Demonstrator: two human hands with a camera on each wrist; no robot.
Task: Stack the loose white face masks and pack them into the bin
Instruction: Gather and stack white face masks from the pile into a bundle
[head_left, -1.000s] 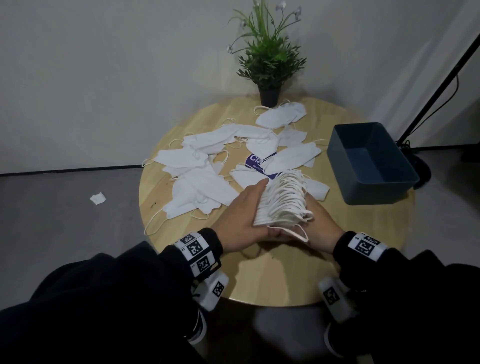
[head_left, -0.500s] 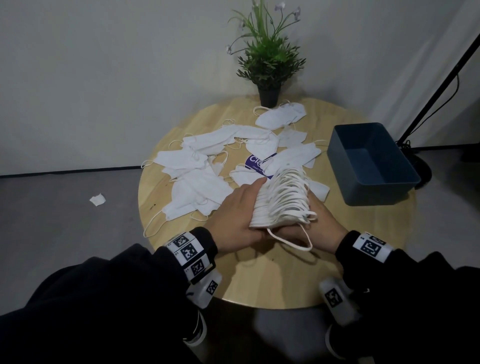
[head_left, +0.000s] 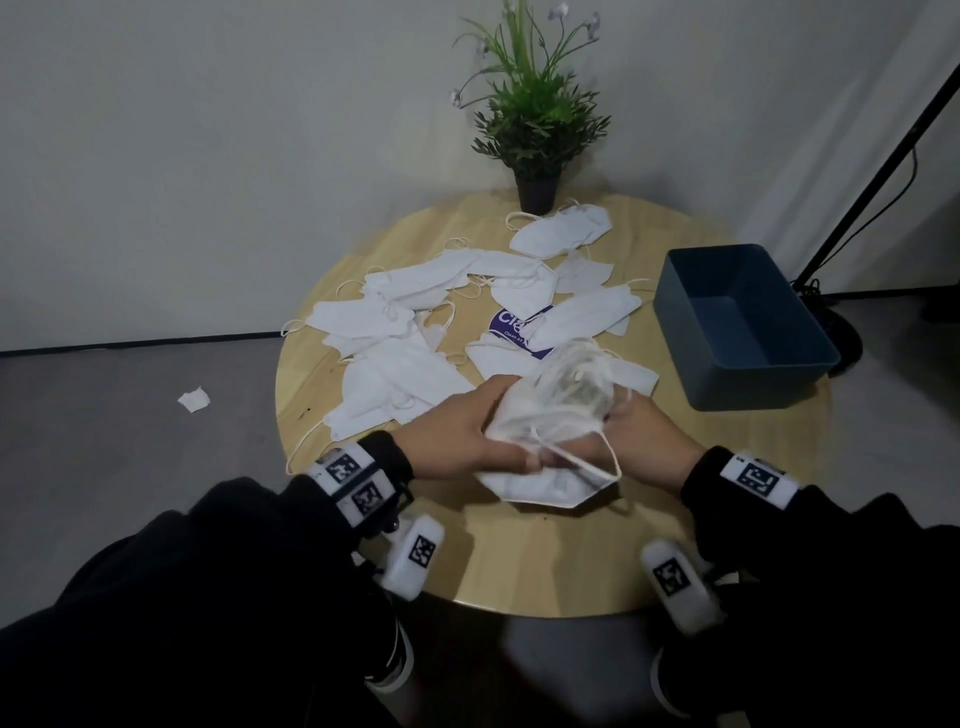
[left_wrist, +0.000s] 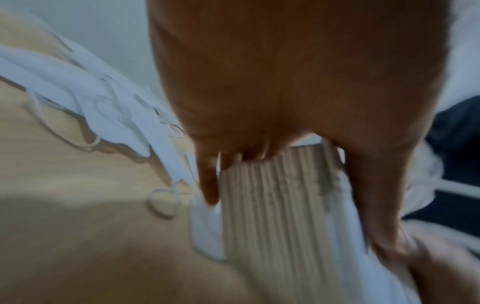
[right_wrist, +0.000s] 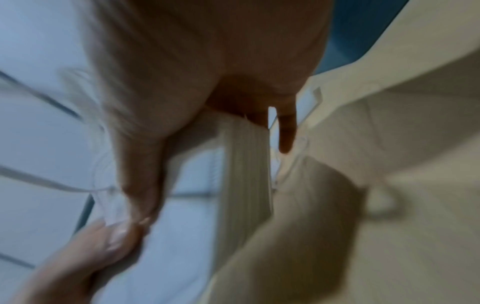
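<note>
Since the earlier frame you tipped the mask stack (head_left: 553, 410) over: its edges had faced up, then the ear loops bunched on top and a flat face showed toward you, blurred by motion. Your left hand (head_left: 457, 439) was curled round the stack's left side, thumb under the near edge; your right hand (head_left: 644, 441) clamped the right side. Wrist views showed the same: left hand (left_wrist: 285, 92) fingers wrapped over the ribbed mask edges (left_wrist: 272, 205), right hand (right_wrist: 207, 72) gripping the same stack (right_wrist: 244, 164), both blurred. One ear loop (head_left: 597, 462) hung off the near end. The stack sat above the table (head_left: 519, 561) near its front; whether it touched the wood, can't tell.

Outward: loose masks (head_left: 405, 374) were scattered across the table's left and middle, partly covering a purple packet (head_left: 511, 327). The blue bin (head_left: 743, 332) stood to the right of the stack, apart from it, with no masks visible inside. A potted plant (head_left: 535, 119) stood at the far edge. A paper scrap (head_left: 195, 399) lay on the floor, left.
</note>
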